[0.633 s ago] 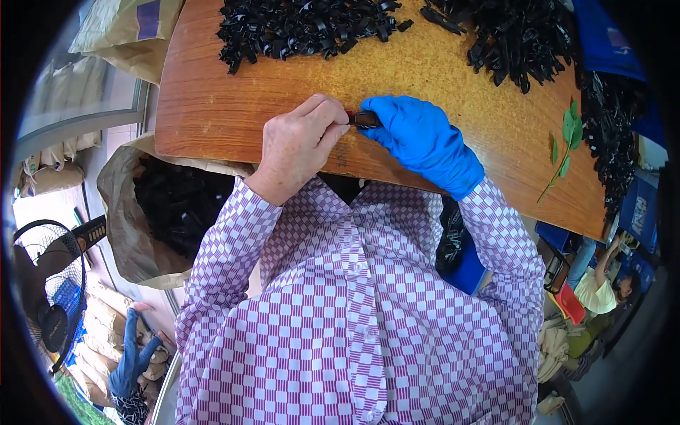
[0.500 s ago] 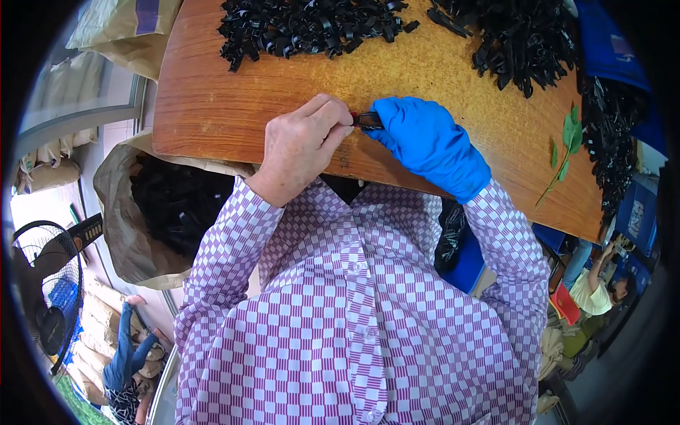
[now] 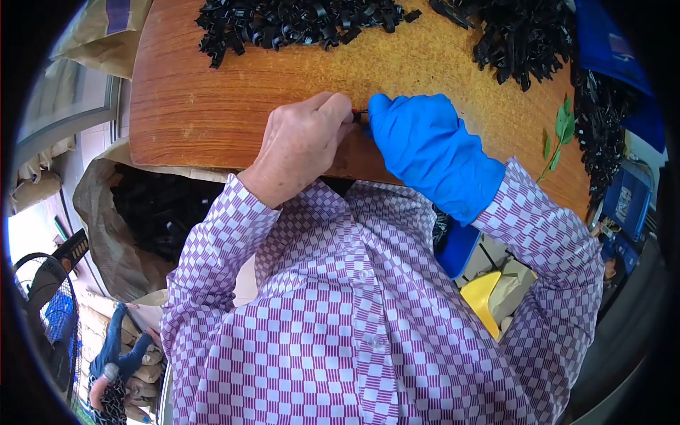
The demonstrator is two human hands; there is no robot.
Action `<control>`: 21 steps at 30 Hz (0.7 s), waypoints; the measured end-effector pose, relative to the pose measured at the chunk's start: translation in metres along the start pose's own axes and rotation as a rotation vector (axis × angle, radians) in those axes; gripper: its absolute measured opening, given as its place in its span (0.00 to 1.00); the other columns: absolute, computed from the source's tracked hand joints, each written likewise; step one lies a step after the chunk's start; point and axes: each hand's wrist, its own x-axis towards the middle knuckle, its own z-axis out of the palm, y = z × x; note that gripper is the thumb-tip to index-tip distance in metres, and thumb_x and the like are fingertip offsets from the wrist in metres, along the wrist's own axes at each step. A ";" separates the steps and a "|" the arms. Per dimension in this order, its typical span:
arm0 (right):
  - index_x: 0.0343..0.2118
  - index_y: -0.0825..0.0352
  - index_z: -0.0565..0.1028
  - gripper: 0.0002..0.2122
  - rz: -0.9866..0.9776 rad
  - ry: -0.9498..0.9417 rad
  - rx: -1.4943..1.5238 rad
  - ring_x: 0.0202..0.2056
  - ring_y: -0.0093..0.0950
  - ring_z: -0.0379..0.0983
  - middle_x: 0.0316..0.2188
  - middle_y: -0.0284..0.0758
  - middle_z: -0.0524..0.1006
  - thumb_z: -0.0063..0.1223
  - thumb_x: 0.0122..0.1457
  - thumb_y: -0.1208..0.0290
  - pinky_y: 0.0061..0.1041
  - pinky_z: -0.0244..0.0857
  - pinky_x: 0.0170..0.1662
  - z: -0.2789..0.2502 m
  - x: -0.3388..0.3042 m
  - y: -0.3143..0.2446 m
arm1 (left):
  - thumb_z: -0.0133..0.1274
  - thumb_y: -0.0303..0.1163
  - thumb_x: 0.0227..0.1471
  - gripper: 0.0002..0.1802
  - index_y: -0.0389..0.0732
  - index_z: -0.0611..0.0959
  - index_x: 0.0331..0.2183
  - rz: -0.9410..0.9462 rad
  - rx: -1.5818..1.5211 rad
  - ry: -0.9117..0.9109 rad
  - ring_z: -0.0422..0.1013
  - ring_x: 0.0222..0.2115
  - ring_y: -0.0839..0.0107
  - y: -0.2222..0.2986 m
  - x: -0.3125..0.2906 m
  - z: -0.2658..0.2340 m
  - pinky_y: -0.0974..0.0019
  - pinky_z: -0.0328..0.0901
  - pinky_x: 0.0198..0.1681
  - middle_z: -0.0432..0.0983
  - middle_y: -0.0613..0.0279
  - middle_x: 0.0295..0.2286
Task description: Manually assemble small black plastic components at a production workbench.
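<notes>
My bare left hand (image 3: pixel 306 142) and my blue-gloved right hand (image 3: pixel 432 145) meet over the near edge of the wooden table. Between their fingertips shows a small black piece (image 3: pixel 362 116), with a bit of red beside the left fingers. The left thumb and fingers pinch its one end. Gloved fingers are closed round the other end and cover most of it, so its full shape is hidden. Farther back on the table (image 3: pixel 234 106) lies a heap of short, curled black strips (image 3: pixel 297 21).
A second black heap (image 3: pixel 524 42) and a leafy green sprig (image 3: pixel 559 134) lie on the right. Beside my left arm stands an open brown sack (image 3: pixel 99 205) of black pieces. A fan (image 3: pixel 46 304) and another person (image 3: pixel 117 354) are at lower left, a yellow thing (image 3: pixel 482 301) at lower right.
My right hand has turned and closed farther over the black piece, so less of it shows. The right elbow has swung outward. The view has shifted slightly, uncovering the yellow thing.
</notes>
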 end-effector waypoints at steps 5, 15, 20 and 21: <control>0.32 0.67 0.69 0.07 0.026 0.053 0.029 0.20 0.34 0.72 0.18 0.37 0.72 0.49 0.59 0.69 0.33 0.63 0.22 0.006 -0.003 -0.001 | 0.59 0.27 0.49 0.09 0.37 0.74 0.28 0.018 -0.010 0.012 0.74 0.25 0.52 -0.004 -0.002 -0.001 0.57 0.68 0.25 0.75 0.53 0.25; 0.46 0.65 0.69 0.13 0.140 0.372 0.706 0.23 0.42 0.74 0.23 0.43 0.76 0.52 0.62 0.65 0.40 0.64 0.24 0.027 -0.037 -0.012 | 0.55 0.25 0.55 0.10 0.34 0.79 0.40 -0.281 -0.263 0.156 0.75 0.24 0.71 0.024 -0.030 -0.006 0.67 0.69 0.28 0.78 0.59 0.27; 0.60 0.62 0.61 0.26 0.216 0.351 0.635 0.24 0.42 0.75 0.25 0.44 0.77 0.53 0.60 0.67 0.39 0.65 0.25 0.031 -0.058 -0.014 | 0.50 0.26 0.60 0.11 0.32 0.78 0.42 -0.354 -0.561 0.088 0.73 0.24 0.78 0.061 -0.024 0.011 0.75 0.67 0.28 0.78 0.62 0.29; 0.63 0.61 0.58 0.29 0.214 0.359 0.572 0.24 0.42 0.75 0.25 0.44 0.77 0.53 0.60 0.67 0.39 0.65 0.25 0.035 -0.064 -0.013 | 0.49 0.29 0.61 0.11 0.32 0.78 0.42 -0.337 -0.550 0.098 0.72 0.22 0.79 0.067 -0.024 0.016 0.76 0.66 0.27 0.78 0.63 0.29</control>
